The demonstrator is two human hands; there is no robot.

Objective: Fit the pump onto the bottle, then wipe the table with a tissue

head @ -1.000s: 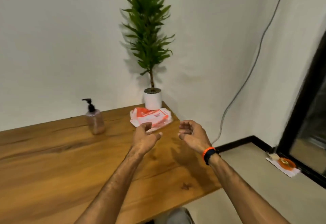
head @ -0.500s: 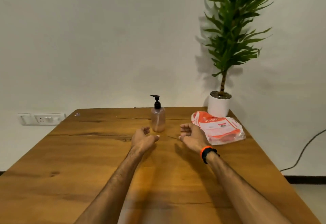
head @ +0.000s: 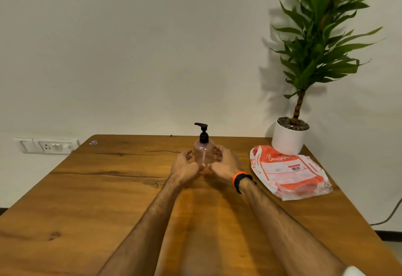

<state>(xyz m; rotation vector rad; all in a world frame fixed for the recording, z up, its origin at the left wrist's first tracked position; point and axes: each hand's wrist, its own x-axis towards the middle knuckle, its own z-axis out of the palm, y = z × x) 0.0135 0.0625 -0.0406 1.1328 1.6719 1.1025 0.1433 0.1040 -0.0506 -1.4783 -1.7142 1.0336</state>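
Observation:
A clear pinkish bottle [head: 204, 151] stands upright on the wooden table [head: 87, 199] near its far edge. A black pump [head: 203, 131] sits on top of it. My left hand [head: 185, 167] is cupped at the bottle's left side and my right hand [head: 225, 163], with an orange and black wristband, at its right side. Both hands have their fingers apart, and the thumbs nearly meet in front of the bottle's base. Whether they touch the bottle I cannot tell. An orange and white tissue pack [head: 287, 171] lies flat to the right.
A white pot with a tall green plant [head: 287, 138] stands at the table's far right corner, just behind the tissue pack. A small scrap [head: 93, 142] lies at the far left corner. A wall socket [head: 46, 145] is at left, and a cable [head: 389, 217] at right.
The view has swung left until the bottle is centred. Both hands have moved forward from in front of the bottle to either side of it.

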